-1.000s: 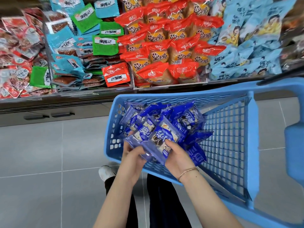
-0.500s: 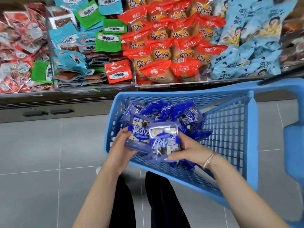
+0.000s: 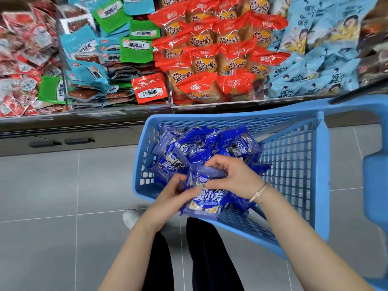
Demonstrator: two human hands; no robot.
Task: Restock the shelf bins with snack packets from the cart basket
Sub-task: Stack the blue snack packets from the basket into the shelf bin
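Observation:
A light blue cart basket (image 3: 294,164) stands in front of me with several dark blue snack packets (image 3: 210,143) heaped in its near left corner. Over the basket's near rim, both hands hold a small stack of these blue packets (image 3: 206,199). My left hand (image 3: 174,194) grips the stack's left side from below. My right hand (image 3: 233,177) curls over its top edge, a thin bracelet on the wrist. Behind the basket, the shelf bins (image 3: 172,106) are full of packets.
The bins hold red and white packets (image 3: 23,59) at far left, then teal and green ones (image 3: 100,59), orange-red ones (image 3: 218,51), and pale blue ones (image 3: 315,49). Grey floor tiles (image 3: 63,196) lie to the left. The cart's blue handle frame (image 3: 373,175) rises at right.
The stack of blue packets has turned upright in my hands and come nearer the basket's front rim. My right hand has shifted from the stack's side to its top edge.

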